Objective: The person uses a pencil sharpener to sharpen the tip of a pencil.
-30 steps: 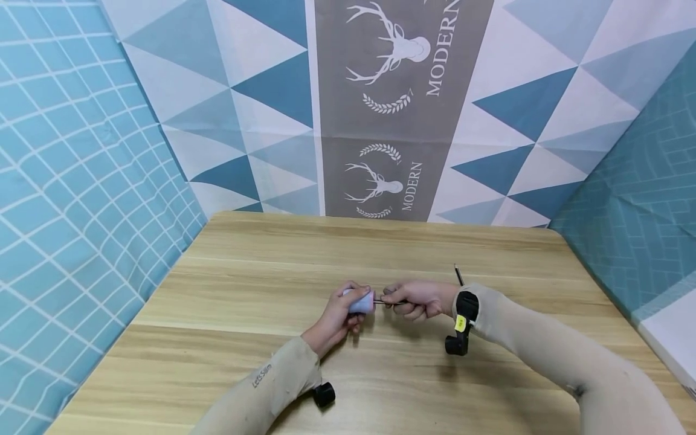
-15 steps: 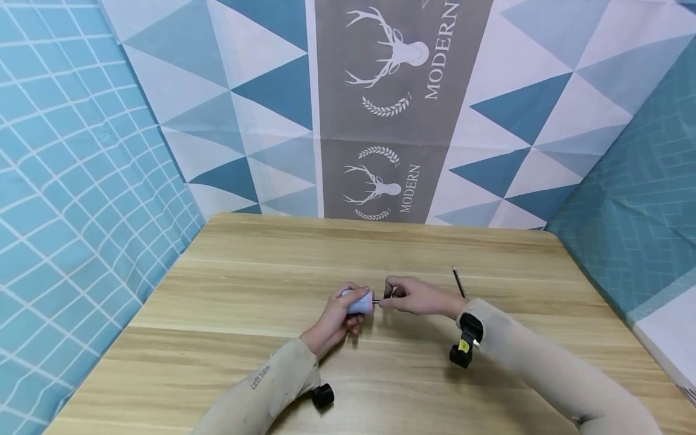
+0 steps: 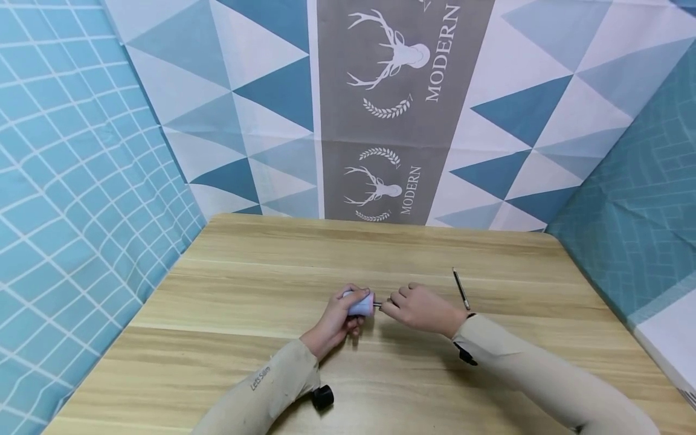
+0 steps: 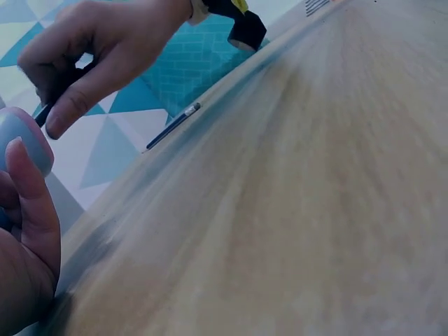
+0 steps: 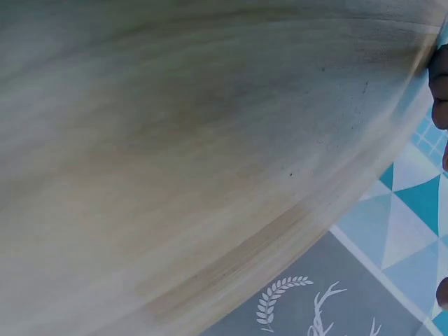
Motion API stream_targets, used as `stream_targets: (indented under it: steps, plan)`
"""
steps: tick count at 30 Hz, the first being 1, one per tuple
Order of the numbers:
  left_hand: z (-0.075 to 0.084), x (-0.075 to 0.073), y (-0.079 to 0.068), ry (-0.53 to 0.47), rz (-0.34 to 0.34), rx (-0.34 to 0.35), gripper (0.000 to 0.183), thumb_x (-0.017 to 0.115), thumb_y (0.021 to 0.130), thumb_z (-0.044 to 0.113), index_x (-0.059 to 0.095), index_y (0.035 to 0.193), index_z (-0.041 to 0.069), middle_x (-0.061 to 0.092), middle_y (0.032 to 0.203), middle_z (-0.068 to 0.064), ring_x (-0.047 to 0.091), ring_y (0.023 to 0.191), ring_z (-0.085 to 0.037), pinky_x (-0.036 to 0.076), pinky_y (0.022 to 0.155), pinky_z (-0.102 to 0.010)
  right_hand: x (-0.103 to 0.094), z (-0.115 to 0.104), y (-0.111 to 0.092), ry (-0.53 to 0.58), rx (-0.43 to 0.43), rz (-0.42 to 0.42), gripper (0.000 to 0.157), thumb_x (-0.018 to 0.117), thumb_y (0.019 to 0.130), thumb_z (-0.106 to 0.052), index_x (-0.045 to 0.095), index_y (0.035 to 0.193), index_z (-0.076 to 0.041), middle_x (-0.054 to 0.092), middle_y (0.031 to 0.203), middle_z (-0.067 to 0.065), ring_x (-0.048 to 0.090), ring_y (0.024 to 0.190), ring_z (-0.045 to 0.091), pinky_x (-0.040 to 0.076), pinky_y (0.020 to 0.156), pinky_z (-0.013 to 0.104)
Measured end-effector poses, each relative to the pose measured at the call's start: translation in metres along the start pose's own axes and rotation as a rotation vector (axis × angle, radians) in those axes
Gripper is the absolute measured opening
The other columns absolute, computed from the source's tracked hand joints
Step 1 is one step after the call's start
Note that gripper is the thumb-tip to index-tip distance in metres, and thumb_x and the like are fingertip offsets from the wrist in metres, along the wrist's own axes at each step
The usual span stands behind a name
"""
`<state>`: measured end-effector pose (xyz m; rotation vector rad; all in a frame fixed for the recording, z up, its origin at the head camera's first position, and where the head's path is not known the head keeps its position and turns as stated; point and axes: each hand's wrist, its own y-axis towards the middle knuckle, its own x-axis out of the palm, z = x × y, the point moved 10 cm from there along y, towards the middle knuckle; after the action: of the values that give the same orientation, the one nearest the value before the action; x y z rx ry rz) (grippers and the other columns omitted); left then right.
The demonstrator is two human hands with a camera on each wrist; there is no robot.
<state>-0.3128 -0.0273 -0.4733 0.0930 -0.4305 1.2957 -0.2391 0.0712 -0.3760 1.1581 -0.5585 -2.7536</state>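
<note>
My left hand (image 3: 338, 317) grips a light blue pencil sharpener (image 3: 359, 304) with a pink end face, thumb along its top. A dark pencil (image 3: 377, 304) runs into that pink end, and my right hand (image 3: 421, 309) pinches it close to the sharpener, the back of the hand turned up. In the left wrist view, the sharpener (image 4: 26, 143) shows at the left edge with the pencil (image 4: 43, 115) entering it. The right wrist view catches only a few of my right fingers (image 5: 439, 87) at its edge; the sharpener is out of sight there.
A second dark pencil (image 3: 460, 289) lies on the wooden table (image 3: 261, 278), beyond my right wrist. Patterned cloth (image 3: 386, 127) hangs behind the table. A white flat object (image 3: 671, 338) stands at the right edge.
My right hand has rolled over on the pencil, from the thumb side up to the back of the hand up, and its wrist has turned. My left hand and the sharpener stay in place.
</note>
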Motion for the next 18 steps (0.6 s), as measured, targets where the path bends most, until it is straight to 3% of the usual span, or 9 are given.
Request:
stream_targets:
  steps: [5,7,12,14,18]
  plan:
    - [0.001,-0.002,0.001,-0.009,0.028,0.002,0.018,0.066,0.092,0.026,0.057,0.079,0.017,0.055,0.061,-0.003,0.041,0.04,-0.008,0.037,0.036,-0.022,0.004,-0.002,0.004,0.044,-0.007,0.027,0.039,0.014,0.109,-0.007,0.047,0.089,-0.009,0.047,0.058,-0.003,0.035,0.044,0.007,0.028,0.04,0.02]
    - [0.0,-0.003,0.001,-0.014,0.034,-0.001,0.018,0.067,0.092,0.025,0.056,0.079,0.017,0.055,0.062,-0.004,0.041,0.04,-0.008,0.037,0.036,-0.022,0.007,0.0,0.005,0.133,0.019,0.007,0.029,0.025,0.108,-0.006,0.046,0.089,-0.008,0.045,0.056,-0.004,0.034,0.043,0.006,0.027,0.039,0.019]
    - [0.0,-0.003,0.002,-0.019,0.029,-0.008,0.02,0.067,0.092,0.024,0.056,0.076,0.017,0.053,0.061,-0.003,0.04,0.04,-0.007,0.036,0.036,-0.021,0.022,0.016,0.007,0.634,0.25,-0.134,0.019,0.056,0.101,-0.01,0.046,0.085,-0.011,0.038,0.056,-0.011,0.034,0.046,-0.001,0.029,0.04,0.014]
    - [0.0,-0.003,0.002,-0.019,0.025,-0.007,0.02,0.066,0.092,0.025,0.057,0.076,0.017,0.055,0.063,-0.003,0.041,0.041,-0.007,0.035,0.036,-0.021,0.027,0.023,0.007,0.832,0.361,-0.176,0.023,0.059,0.101,-0.012,0.045,0.082,-0.012,0.035,0.058,-0.013,0.034,0.048,-0.003,0.03,0.042,0.014]
    - [0.0,-0.003,0.001,-0.011,0.014,-0.013,0.018,0.066,0.092,0.028,0.058,0.08,0.017,0.058,0.068,-0.004,0.04,0.042,-0.008,0.035,0.036,-0.021,0.039,0.031,0.006,1.125,0.529,-0.255,0.03,0.061,0.099,-0.012,0.042,0.076,-0.012,0.034,0.061,-0.013,0.032,0.051,-0.003,0.032,0.046,0.017]
